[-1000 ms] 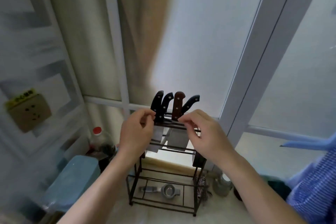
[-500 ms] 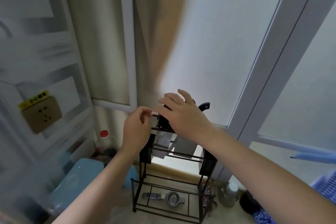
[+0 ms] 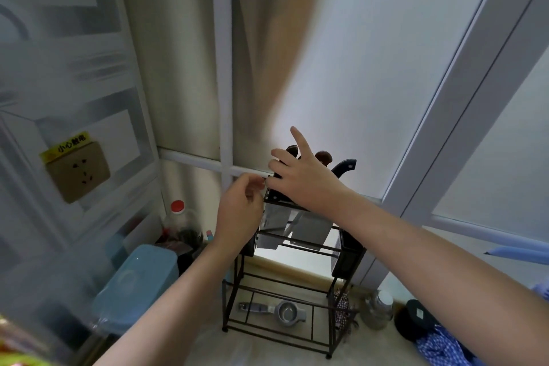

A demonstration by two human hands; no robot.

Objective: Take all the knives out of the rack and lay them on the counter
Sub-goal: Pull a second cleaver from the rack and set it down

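While your right hand (image 3: 306, 180) reaches across the top of the rack (image 3: 285, 285), its palm covers the handles at the rack's left side; index finger raised and pointing up, other fingers spread and curved over the black handle (image 3: 274, 187) of the leftmost knife. Whether the thumb has closed round that handle is hidden, so I cannot tell if you have hold of it.

Your left hand (image 3: 239, 211) sits just beside the rack's upper left corner, fingers loosely curled, thumb and fingertips pinched near the top rail. It looks to carry nothing; contact with the rail is unclear.

Rack: dark wire frame, standing on the table (image 3: 261, 350) near its back edge, against the frosted window. Knives are in the top slots, handles up. A brown handle (image 3: 323, 156) and a black riveted handle (image 3: 344, 166) show past your right hand on the right. Broad steel blades (image 3: 309, 229) hang below the top rail, inside the frame.

On the rack's bottom shelf lies a metal squeezer (image 3: 282, 310). Left of the rack: a blue lidded box (image 3: 139, 285) and a red-capped bottle (image 3: 177, 217). Right of it, near the table's back edge: a small jar (image 3: 377, 309) and a dark round lid (image 3: 416, 318). Blue checked cloth (image 3: 439, 345) lies at the right edge. A wall socket (image 3: 78, 171) with a yellow label sits on the left wall.
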